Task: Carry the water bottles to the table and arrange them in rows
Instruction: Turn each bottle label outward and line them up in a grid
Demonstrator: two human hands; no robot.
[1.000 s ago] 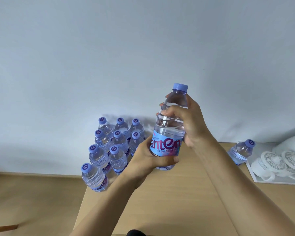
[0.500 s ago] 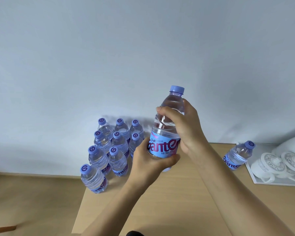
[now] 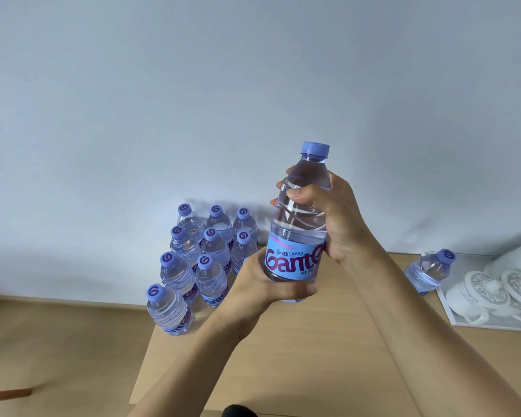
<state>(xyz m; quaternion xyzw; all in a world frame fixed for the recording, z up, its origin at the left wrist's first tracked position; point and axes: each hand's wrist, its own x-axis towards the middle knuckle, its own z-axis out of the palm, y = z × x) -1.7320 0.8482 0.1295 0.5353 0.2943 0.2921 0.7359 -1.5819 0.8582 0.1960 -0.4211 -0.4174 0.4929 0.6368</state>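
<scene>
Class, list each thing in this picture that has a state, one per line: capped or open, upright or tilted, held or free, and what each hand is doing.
Held bottle: capped, about upright, in the air, gripped by both hands.
Left hand: grips its base.
Right hand: grips its upper body.
Grouped bottles: nine, capped, standing in rows on the table.
Lone bottle: capped, free, beside the tray.

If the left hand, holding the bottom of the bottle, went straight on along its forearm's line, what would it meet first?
The left hand points up and right, toward the back of the table. Apart from the held bottle, it would probably meet the right hand gripping that bottle's upper part, then the wall; depth is uncertain.
</scene>
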